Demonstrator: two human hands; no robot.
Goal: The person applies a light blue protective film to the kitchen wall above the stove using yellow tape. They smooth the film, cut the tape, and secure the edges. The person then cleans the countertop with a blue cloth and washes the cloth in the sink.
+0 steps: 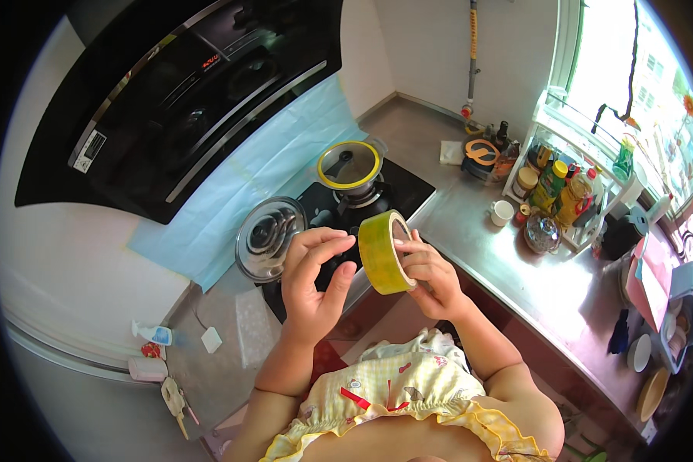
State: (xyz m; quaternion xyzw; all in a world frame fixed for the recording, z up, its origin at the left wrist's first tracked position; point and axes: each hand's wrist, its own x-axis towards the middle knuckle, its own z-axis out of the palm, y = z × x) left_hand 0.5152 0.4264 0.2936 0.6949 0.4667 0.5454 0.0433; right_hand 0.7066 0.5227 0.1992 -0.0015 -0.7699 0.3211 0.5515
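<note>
A roll of yellow-green packing tape (pixel 381 254) is held up in front of me over the stove's near edge. My right hand (pixel 433 279) grips it from the right, with fingers inside the cardboard core. To the left of the roll is my left hand (pixel 316 281), thumb and fingers apart, with a gap between it and the tape. I make out nothing in the left hand. Beyond the hands is the black gas stove (pixel 408 192), which bears a pot with a yellow-rimmed glass lid (pixel 349 165). A larger glass lid (pixel 269 239) lies at the left, beside my left fingers.
A black range hood (pixel 200 92) hangs over the stove, with pale blue sheeting (pixel 239 200) on the wall below. On the right counter stand a white cup (pixel 501 213), a glass jar (pixel 543 233) and a white rack (pixel 516 169) of bottles. A spray bottle (pixel 152 333) is at the left.
</note>
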